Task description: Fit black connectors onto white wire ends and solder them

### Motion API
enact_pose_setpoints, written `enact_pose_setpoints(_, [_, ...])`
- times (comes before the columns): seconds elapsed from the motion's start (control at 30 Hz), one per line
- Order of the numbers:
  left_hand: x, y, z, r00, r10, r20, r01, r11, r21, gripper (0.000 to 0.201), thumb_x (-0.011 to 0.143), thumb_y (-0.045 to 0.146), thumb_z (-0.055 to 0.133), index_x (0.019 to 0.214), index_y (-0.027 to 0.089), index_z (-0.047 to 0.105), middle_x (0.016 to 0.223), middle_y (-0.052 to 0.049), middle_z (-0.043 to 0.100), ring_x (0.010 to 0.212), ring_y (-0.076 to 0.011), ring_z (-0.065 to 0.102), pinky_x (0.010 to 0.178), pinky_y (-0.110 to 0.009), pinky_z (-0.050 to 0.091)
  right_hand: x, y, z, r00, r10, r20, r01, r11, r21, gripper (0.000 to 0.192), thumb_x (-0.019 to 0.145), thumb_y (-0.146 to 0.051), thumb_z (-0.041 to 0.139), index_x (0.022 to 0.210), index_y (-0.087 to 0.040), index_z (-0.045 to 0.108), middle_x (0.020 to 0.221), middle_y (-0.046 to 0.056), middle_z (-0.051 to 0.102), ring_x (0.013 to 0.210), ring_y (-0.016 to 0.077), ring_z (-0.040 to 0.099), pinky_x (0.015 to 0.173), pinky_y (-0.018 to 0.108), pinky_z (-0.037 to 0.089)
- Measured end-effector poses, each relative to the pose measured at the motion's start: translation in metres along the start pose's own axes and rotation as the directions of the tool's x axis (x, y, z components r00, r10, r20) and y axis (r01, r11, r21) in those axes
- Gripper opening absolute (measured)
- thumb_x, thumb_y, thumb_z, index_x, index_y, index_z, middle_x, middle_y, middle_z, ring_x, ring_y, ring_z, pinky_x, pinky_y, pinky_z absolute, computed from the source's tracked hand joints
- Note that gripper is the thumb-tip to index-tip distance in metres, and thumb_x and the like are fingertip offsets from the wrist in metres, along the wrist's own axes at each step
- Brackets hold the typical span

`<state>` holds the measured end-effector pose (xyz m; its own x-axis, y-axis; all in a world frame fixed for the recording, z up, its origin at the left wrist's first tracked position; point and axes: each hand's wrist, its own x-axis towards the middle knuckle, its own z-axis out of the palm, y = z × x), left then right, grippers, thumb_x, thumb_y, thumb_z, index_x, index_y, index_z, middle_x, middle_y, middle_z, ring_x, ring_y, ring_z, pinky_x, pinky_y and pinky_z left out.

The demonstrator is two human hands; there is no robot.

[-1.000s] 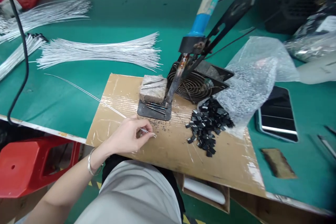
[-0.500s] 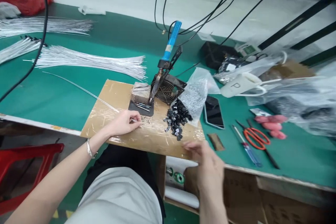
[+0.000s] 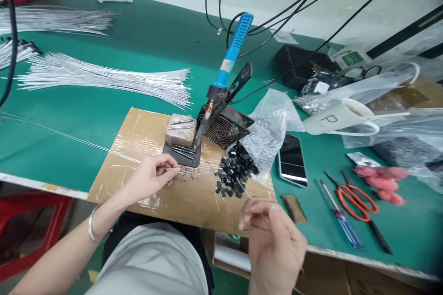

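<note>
My left hand [image 3: 154, 177] is closed in a pinch over the cardboard sheet [image 3: 121, 147]. Between its fingertips are the ends of thin white cables [image 3: 83, 145], which trail off to the left across the green table. My right hand [image 3: 273, 237] hovers at the front edge of the cardboard, thumb and fingers drawn together around what looks like a fine thin wire [image 3: 226, 203]. Small black connector pieces [image 3: 233, 170] lie heaped between the hands, by the mouth of a clear plastic bag [image 3: 268, 124]. A blue-handled soldering iron [image 3: 235, 46] leans, tip down, beside a grimy block [image 3: 180, 131].
Bundles of white cables [image 3: 107, 76] lie at the back left. Behind the connector heap sits a small fan [image 3: 221, 131]. To the right are a phone [image 3: 292, 159], a screwdriver [image 3: 342, 219], orange-handled scissors [image 3: 356, 198] and a white mug [image 3: 337, 117]. Black cords hang above.
The view has shifted and come closer. My right hand has turned and its fingers have curled in more. My left hand keeps its pinch on the cables near the iron.
</note>
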<state>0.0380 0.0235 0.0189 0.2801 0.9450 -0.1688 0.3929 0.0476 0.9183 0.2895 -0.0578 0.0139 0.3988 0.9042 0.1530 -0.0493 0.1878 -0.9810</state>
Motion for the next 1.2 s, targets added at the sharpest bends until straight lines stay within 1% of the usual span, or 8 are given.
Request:
enact_pose_setpoints(0.1, [-0.002, 0.008, 0.000, 0.999, -0.030, -0.014, 0.030, 0.998, -0.047, 0.023, 0.092, 0.036, 0.060, 0.084, 0.015, 0.067, 0.071, -0.002, 0.064, 0.065, -0.0136, 0.057, 0.057, -0.022, 0.040, -0.002, -0.001, 0.015, 0.990, 0.114, 0.087, -0.120, 0.990, 0.071, 0.040, 0.104, -0.039, 0.055, 0.077, -0.019, 0.076, 0.066, 0.004, 0.065, 0.054, 0.0162, 0.061, 0.042, 0.026, 0.049])
enact_pose_setpoints(0.23, [-0.008, 0.014, 0.001, 0.997, -0.069, -0.024, 0.065, 0.986, -0.154, 0.021, 0.091, 0.036, 0.063, 0.086, 0.015, 0.067, 0.072, -0.002, 0.063, 0.063, -0.0125, 0.054, 0.056, -0.022, 0.039, -0.009, 0.007, 0.041, 0.971, 0.234, 0.048, -0.231, 0.971, -0.069, 0.044, 0.107, -0.049, 0.046, 0.101, -0.018, 0.078, 0.085, 0.007, 0.075, 0.068, 0.0181, 0.069, 0.064, 0.033, 0.059])
enact_pose_setpoints(0.33, [-0.011, 0.016, 0.003, 0.995, -0.103, -0.016, 0.098, 0.977, -0.190, 0.019, 0.090, 0.035, 0.064, 0.088, 0.016, 0.067, 0.071, -0.001, 0.063, 0.059, -0.0114, 0.051, 0.054, -0.023, 0.037, -0.013, 0.008, 0.058, 0.945, 0.310, 0.104, -0.299, 0.948, -0.108, 0.049, 0.108, -0.052, 0.041, 0.094, -0.019, 0.075, 0.070, 0.001, 0.066, 0.059, 0.0147, 0.062, 0.057, 0.028, 0.053])
enact_pose_setpoints(0.47, [-0.013, 0.020, 0.004, 0.991, -0.135, -0.012, 0.129, 0.972, -0.198, 0.020, 0.090, 0.036, 0.065, 0.086, 0.016, 0.066, 0.070, -0.001, 0.062, 0.060, -0.0118, 0.052, 0.054, -0.023, 0.037, -0.010, 0.005, 0.071, 0.938, 0.283, 0.201, -0.225, 0.936, -0.271, 0.041, 0.105, -0.044, 0.053, 0.081, -0.020, 0.075, 0.065, 0.000, 0.060, 0.056, 0.0133, 0.057, 0.055, 0.026, 0.046])
enact_pose_setpoints(0.57, [-0.014, 0.023, 0.005, 0.988, -0.155, -0.024, 0.148, 0.973, -0.178, 0.019, 0.088, 0.035, 0.066, 0.085, 0.016, 0.068, 0.072, -0.003, 0.065, 0.064, -0.0138, 0.056, 0.056, -0.023, 0.040, -0.006, 0.005, 0.077, 0.937, 0.239, 0.255, -0.167, 0.947, -0.273, 0.019, 0.097, -0.032, 0.066, 0.086, -0.021, 0.077, 0.073, 0.000, 0.064, 0.059, 0.0135, 0.059, 0.055, 0.026, 0.047])
enact_pose_setpoints(0.67, [-0.015, 0.024, 0.006, 0.987, -0.157, -0.038, 0.148, 0.974, -0.170, 0.017, 0.089, 0.033, 0.065, 0.085, 0.017, 0.069, 0.076, -0.004, 0.067, 0.068, -0.0147, 0.059, 0.058, -0.024, 0.044, -0.004, 0.007, 0.081, 0.939, 0.210, 0.272, -0.142, 0.958, -0.247, 0.009, 0.093, -0.026, 0.070, 0.089, -0.022, 0.077, 0.077, 0.002, 0.066, 0.065, 0.0153, 0.063, 0.058, 0.026, 0.051])
enact_pose_setpoints(1.03, [-0.018, 0.022, 0.008, 0.988, -0.140, -0.072, 0.132, 0.986, -0.105, 0.016, 0.088, 0.033, 0.068, 0.084, 0.018, 0.072, 0.073, -0.004, 0.069, 0.062, -0.0139, 0.060, 0.055, -0.024, 0.048, -0.002, 0.005, 0.085, 0.913, 0.335, 0.232, -0.307, 0.940, -0.146, 0.009, 0.090, -0.025, 0.073, 0.082, -0.023, 0.075, 0.073, -0.001, 0.064, 0.058, 0.0117, 0.059, 0.055, 0.024, 0.048])
enact_pose_setpoints(1.2, [-0.016, 0.027, 0.008, 0.991, -0.107, -0.077, 0.098, 0.988, -0.123, 0.012, 0.087, 0.027, 0.068, 0.081, 0.018, 0.072, 0.074, -0.003, 0.071, 0.064, -0.0128, 0.063, 0.055, -0.021, 0.049, -0.003, 0.002, 0.085, 0.904, 0.354, 0.241, -0.321, 0.932, -0.167, 0.011, 0.090, -0.027, 0.074, 0.081, -0.022, 0.076, 0.072, -0.002, 0.063, 0.056, 0.0116, 0.058, 0.054, 0.025, 0.047])
